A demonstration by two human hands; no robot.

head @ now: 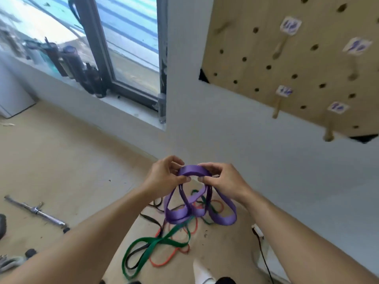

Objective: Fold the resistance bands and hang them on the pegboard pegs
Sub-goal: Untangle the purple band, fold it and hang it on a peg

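Barbell bar is lying on the floor toward its left edge. Left hand and right hand are holding the purple band in the air in front of the wall, fingers curling and pinching its folded top while several loops are hanging below. Green band, orange band and black band are lying tangled on the floor beneath. Pegboard is hanging on the wall at upper right, its pegs bare.
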